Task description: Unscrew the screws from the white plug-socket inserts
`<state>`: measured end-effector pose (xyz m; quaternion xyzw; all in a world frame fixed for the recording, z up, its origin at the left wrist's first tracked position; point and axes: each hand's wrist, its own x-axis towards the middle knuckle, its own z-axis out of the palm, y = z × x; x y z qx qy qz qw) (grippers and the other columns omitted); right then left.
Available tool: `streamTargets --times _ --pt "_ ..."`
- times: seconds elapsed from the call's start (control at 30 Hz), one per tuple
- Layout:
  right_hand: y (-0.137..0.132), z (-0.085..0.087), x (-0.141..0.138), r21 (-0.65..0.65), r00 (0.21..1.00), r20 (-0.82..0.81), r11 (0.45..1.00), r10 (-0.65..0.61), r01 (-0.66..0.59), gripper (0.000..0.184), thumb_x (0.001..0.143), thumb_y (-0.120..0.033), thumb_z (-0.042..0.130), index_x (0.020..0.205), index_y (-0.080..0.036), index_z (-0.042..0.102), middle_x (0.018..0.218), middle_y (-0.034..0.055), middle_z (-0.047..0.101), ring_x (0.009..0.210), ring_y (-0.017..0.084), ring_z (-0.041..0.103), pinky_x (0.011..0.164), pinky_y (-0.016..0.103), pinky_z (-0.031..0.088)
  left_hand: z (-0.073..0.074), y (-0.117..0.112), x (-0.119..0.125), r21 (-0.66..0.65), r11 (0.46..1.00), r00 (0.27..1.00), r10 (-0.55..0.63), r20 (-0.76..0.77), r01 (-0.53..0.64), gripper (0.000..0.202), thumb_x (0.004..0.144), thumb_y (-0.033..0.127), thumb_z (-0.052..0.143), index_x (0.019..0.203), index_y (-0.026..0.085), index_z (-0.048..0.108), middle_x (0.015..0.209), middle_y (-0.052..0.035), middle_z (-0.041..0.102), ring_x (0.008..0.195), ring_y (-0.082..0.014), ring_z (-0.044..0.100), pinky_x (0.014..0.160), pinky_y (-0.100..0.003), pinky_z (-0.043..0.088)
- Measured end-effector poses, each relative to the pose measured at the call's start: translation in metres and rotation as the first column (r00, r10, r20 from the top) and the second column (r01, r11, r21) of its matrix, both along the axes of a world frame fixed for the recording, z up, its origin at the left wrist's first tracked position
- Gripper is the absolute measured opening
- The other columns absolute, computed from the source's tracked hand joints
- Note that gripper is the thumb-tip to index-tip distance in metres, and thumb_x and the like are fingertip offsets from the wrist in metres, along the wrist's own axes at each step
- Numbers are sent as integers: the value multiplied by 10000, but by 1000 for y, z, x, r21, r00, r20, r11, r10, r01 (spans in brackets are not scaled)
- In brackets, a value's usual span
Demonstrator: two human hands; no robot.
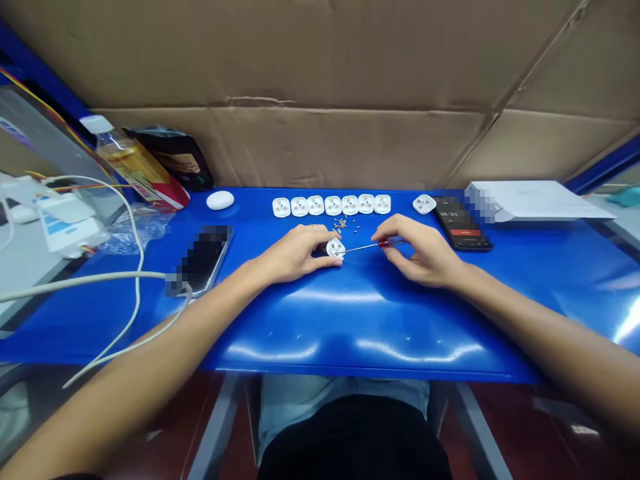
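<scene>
My left hand (295,253) rests on the blue table (350,320) and pinches a small white plug part (335,248) between thumb and fingers. My right hand (420,252) grips a screwdriver with a red handle (391,243). Its thin metal shaft points left and its tip touches the white plug part. Just behind the hands lies a small heap of tiny screws (345,224).
Several white plug parts (333,205) stand in a row at the back, one more (424,203) to their right. A phone showing a timer (461,223), a white box (535,199), another phone (203,259) with white cables, a white oval object (220,199) and a bottle (133,163) lie around.
</scene>
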<state>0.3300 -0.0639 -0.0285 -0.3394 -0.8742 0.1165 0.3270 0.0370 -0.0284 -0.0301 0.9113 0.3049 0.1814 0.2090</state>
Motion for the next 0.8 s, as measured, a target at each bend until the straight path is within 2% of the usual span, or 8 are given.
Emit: streamTargets --times 0.1,0.2,0.33,0.4,0.53,0.6,0.7,0.8 --pt "-3 2 -1 -19 994 1 994 -110 110 237 980 -295 671 1208 -238 643 1103 94 766 884 260 755 783 411 628 2 -1 1 50 999 1000 -10 -8 10 318 1005 442 730 1180 177 741 1061 -81 747 925 -238 683 822 -335 476" --pt "-10 4 -6 18 983 -11 983 -183 183 146 1017 -286 613 1153 -243 644 985 68 772 786 239 744 704 386 613 1 -1 2 36 999 1000 -16 6 16 316 1017 463 705 1174 191 740 1051 -73 747 896 -229 682 799 -327 476" --pt "-16 5 -11 35 997 -48 997 -60 62 272 939 -211 658 1202 -252 604 1129 104 743 927 260 748 798 410 644 -1 -1 1 39 999 1000 -11 18 10 331 1015 454 708 1196 179 736 1041 -82 744 889 -230 684 813 -328 486" --pt "-16 4 -11 29 995 -50 995 -90 92 290 945 -257 680 1224 -254 600 1125 101 749 908 267 755 784 415 642 -1 -1 1 35 999 1000 -6 13 6 341 1013 446 713 1222 177 733 1054 -85 745 901 -232 688 828 -332 492" --pt "-13 2 -9 18 979 -9 979 -202 202 100 1021 -319 616 1100 -265 648 982 66 790 787 262 762 688 388 594 -1 -1 1 30 1000 1000 0 0 0 328 1011 443 717 1216 189 743 1061 -78 742 902 -230 689 838 -338 497" --pt "-11 1 -8 30 987 -15 986 -161 162 92 1017 -270 596 1095 -265 645 1026 71 791 823 258 763 722 391 599 -1 0 1 35 999 1000 0 10 -1 341 1005 443 724 1235 192 741 1040 -70 739 883 -223 686 825 -333 496" --pt "-10 1 -6 58 997 -44 996 -66 69 240 949 -194 615 1181 -255 603 1107 91 761 927 265 752 812 415 620 -1 -1 1 37 999 999 -7 33 5 365 997 427 737 1270 186 731 1026 -67 740 880 -221 689 818 -327 497" --pt "-10 2 -5 26 998 -35 998 -58 59 257 944 -226 635 1196 -251 591 1115 93 755 930 265 751 815 412 620 0 -1 2 30 999 999 -15 39 14 334 992 418 744 1225 179 748 1028 -69 743 879 -221 693 805 -325 498"
